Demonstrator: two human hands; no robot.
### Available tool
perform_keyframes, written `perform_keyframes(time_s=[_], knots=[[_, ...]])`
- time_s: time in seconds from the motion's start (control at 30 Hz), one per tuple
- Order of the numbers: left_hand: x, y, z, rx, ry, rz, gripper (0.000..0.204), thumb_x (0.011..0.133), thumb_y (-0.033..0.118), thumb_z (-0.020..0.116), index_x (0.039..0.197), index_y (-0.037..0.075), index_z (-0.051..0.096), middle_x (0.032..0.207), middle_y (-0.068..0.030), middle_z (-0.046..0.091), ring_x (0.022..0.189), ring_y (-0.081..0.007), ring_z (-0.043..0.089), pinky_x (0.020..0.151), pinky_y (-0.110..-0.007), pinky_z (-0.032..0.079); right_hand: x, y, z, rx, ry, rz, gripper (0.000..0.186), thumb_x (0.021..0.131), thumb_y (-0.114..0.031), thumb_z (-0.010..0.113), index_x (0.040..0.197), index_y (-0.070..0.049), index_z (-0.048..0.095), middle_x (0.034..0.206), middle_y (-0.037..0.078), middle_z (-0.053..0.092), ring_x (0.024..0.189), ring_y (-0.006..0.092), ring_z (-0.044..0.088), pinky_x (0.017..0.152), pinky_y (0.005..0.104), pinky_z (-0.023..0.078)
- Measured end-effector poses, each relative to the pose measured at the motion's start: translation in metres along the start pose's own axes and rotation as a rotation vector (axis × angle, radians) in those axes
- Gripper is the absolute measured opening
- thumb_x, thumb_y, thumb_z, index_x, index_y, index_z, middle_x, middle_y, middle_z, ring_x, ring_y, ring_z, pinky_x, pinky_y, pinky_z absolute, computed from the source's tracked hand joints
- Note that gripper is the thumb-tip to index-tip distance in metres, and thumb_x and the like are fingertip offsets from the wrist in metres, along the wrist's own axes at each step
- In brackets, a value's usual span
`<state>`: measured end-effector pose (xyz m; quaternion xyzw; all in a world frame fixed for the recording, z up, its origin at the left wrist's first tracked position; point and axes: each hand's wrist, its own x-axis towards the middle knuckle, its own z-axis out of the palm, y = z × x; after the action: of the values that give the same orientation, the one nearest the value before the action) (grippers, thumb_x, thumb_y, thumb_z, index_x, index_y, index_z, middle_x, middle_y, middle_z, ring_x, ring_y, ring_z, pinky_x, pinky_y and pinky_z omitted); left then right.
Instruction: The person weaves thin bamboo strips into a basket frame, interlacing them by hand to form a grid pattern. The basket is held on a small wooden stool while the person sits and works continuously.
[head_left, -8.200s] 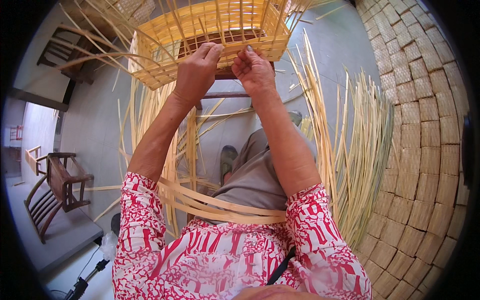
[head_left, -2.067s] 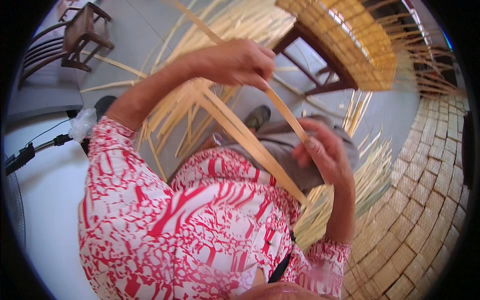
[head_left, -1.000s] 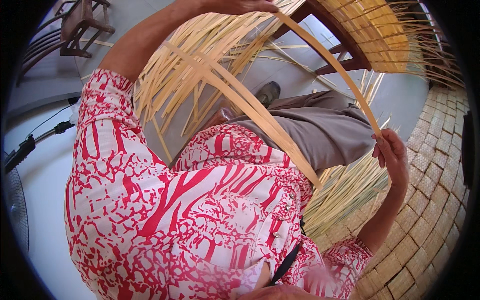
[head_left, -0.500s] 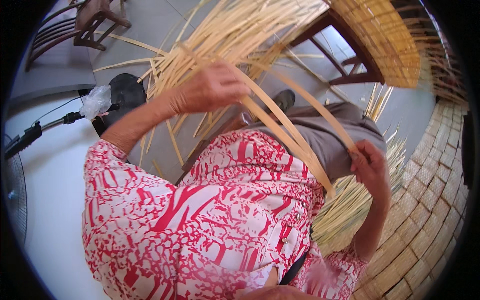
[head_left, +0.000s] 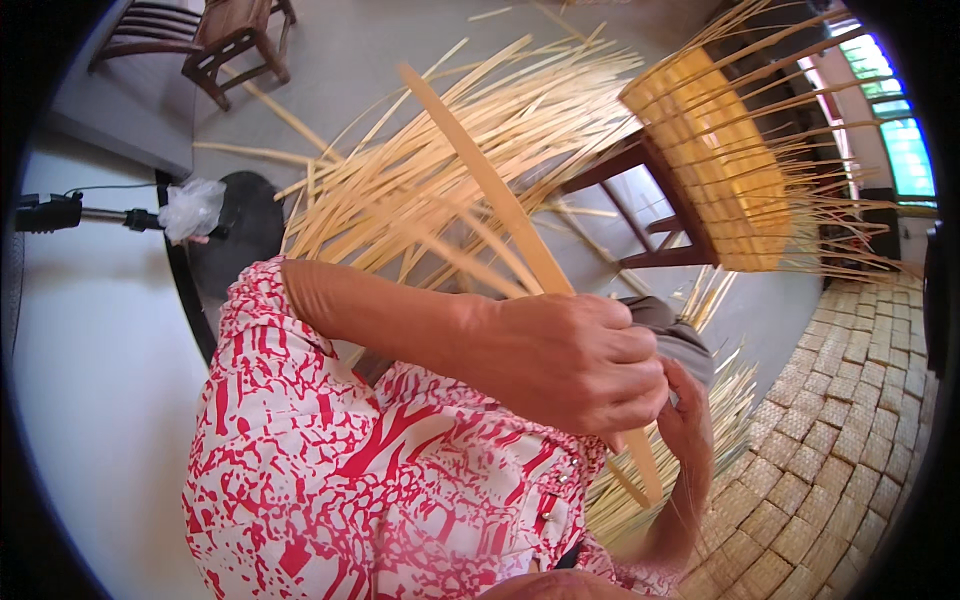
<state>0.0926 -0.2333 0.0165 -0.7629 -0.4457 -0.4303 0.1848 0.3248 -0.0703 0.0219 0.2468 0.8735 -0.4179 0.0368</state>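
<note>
Several flat, pale bamboo strips (head_left: 490,185) pass through my left hand (head_left: 570,365), whose fingers are closed around them. The widest strip slants up and away to the far left; thinner ones beside it are blurred. Their other ends (head_left: 640,465) stick out below the hand, in front of my patterned shirt. My right hand (head_left: 688,415) meets my left hand at the knuckles, its fingers bent. Its fingertips are partly covered by the left hand, so whatever they pinch does not show.
A large heap of loose strips (head_left: 440,170) covers the floor ahead. On the right, a yellow woven piece (head_left: 715,165) with long spokes rests on a dark wooden stool (head_left: 665,165). Beyond are stacked woven squares (head_left: 830,410). At far left stand a chair (head_left: 235,45) and a fan pole (head_left: 100,214).
My left hand has come right and nearer with the strips, up against my right hand. The strip that arched between the spread hands no longer does. The view has shifted.
</note>
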Motion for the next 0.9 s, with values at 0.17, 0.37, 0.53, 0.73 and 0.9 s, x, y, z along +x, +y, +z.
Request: perform_keyframes(time_s=[0.17,0.37,0.53,0.73,0.9], knots=[[0.034,-0.034,0.036,0.027,-0.051,0.080,0.046,0.086,0.053,0.063,0.087,0.008,0.060,0.076,0.0014,0.051,0.070,-0.0138,0.053,0.057,-0.027,0.040,-0.037,-0.005,-0.022,0.374,0.102,0.098,0.039,0.106,-0.029,0.050,0.117,0.005,0.064,0.080,0.006,0.066,0.072,0.0160,0.063,0.076,0.0307,0.050],[0.052,-0.080,0.075,0.071,-0.121,0.187,0.037,0.089,0.046,0.065,0.080,0.011,0.056,0.073,-0.0014,0.051,0.070,-0.0179,0.057,0.062,-0.032,0.046,-0.070,0.027,-0.062,0.488,0.033,0.263,0.035,0.105,-0.032,0.056,0.098,0.000,0.069,0.058,-0.001,0.051,0.050,0.0054,0.044,0.047,0.0214,0.031],[0.052,-0.150,0.099,0.046,-0.193,0.134,0.027,0.088,0.032,0.069,0.079,0.010,0.057,0.074,-0.0042,0.056,0.073,-0.0233,0.062,0.065,-0.037,0.051,-0.116,0.105,-0.116,0.286,0.403,0.379,0.020,0.105,-0.019,0.055,0.100,-0.003,0.067,0.081,0.001,0.067,0.060,0.0042,0.052,0.054,0.0235,0.046],[0.028,-0.189,0.106,0.107,-0.367,-0.094,0.024,0.091,0.031,0.067,0.084,0.010,0.059,0.076,-0.0065,0.062,0.076,-0.0268,0.066,0.065,-0.039,0.053,-0.066,0.070,-0.139,-0.049,0.137,0.377,0.028,0.103,-0.023,0.056,0.091,0.000,0.069,0.061,0.000,0.059,0.055,0.0073,0.053,0.052,0.0253,0.042],[0.033,-0.185,0.148,-0.017,-0.362,-0.105,0.021,0.094,0.028,0.064,0.086,0.009,0.061,0.077,-0.0094,0.061,0.078,-0.0297,0.066,0.069,-0.041,0.054,0.003,0.066,-0.129,-0.165,0.143,0.230,0.024,0.101,-0.022,0.055,0.095,-0.002,0.068,0.064,0.008,0.061,0.058,0.0139,0.057,0.056,0.0303,0.044]])
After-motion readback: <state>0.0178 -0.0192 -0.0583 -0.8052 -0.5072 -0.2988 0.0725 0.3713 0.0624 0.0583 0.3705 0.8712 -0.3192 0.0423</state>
